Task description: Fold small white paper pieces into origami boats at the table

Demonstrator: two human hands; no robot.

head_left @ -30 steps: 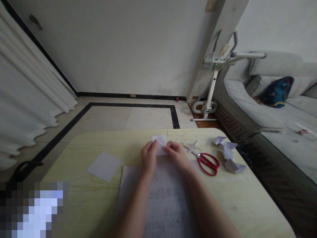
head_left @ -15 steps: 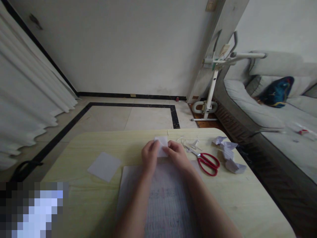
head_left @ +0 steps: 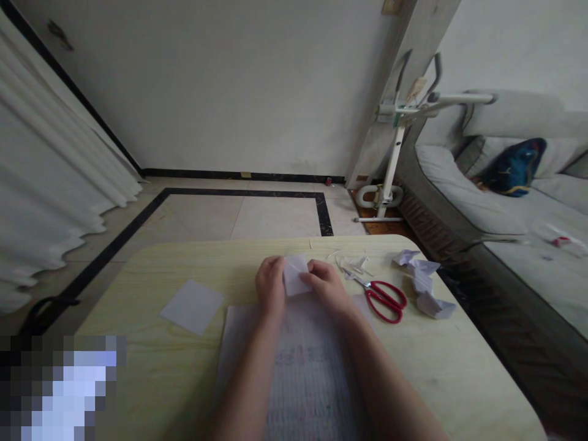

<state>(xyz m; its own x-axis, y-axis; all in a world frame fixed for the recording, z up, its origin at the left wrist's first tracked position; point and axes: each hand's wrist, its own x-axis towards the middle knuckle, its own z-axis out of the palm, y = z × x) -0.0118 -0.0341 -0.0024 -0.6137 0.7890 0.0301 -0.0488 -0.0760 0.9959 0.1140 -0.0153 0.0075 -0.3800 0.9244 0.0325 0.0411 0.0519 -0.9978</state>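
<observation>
A small folded white paper (head_left: 294, 274) is pinched between both hands just above the table's far middle. My left hand (head_left: 270, 286) grips its left edge with fingers curled. On its right edge, my right hand (head_left: 325, 286) closes in the same way. Under my forearms lies a large printed sheet (head_left: 298, 373) on the pale wooden table (head_left: 151, 367). A flat white paper square (head_left: 193, 306) rests to the left of my hands.
Red-handled scissors (head_left: 383, 300) lie right of my hands, with thin paper strips (head_left: 351, 264) behind them and crumpled white paper (head_left: 422, 285) near the right edge. Beyond the table stand an exercise bike (head_left: 395, 153) and a grey sofa (head_left: 505, 202).
The paper piece has been turned and folded lower between my fingers; my left hand shifted slightly left. The view tipped a little.
</observation>
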